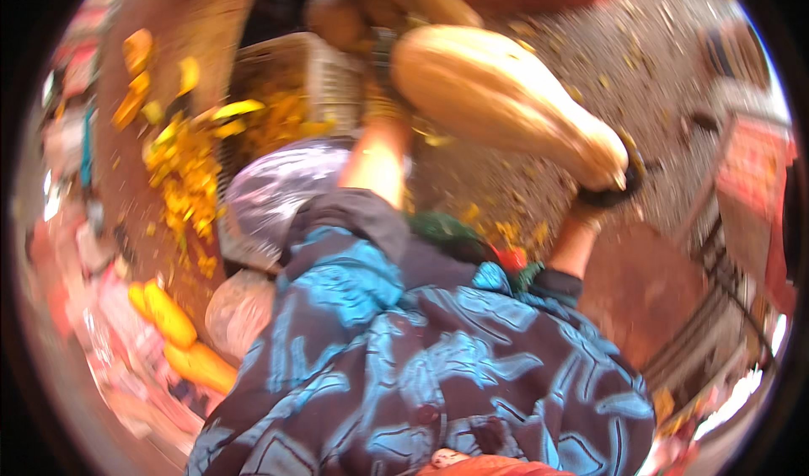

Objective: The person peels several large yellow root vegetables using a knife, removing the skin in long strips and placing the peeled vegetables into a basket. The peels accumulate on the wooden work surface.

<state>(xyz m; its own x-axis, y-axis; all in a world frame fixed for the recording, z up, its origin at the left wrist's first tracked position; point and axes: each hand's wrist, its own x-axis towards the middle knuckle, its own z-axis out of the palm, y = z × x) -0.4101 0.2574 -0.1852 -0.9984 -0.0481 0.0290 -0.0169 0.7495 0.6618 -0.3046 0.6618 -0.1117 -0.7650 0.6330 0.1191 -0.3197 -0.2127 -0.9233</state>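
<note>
A long, tan butternut-type squash spans the space between my two hands, slanting from upper left down to the right. Against its wide end is my left hand, in a dark and yellowish glove; the fingers are partly hidden and blurred. My right hand, also in a dark glove, curls round the narrow stem end. Both hands hold the squash above the ground. Close to my left forearm stands a pale plastic crate with orange-yellow peelings inside.
Orange-yellow scraps lie on a brown board at left. A clear plastic bag bulges beside the crate. Yellow-orange squashes lie lower left. A reddish-brown flat surface is at right. Peel bits litter the ground.
</note>
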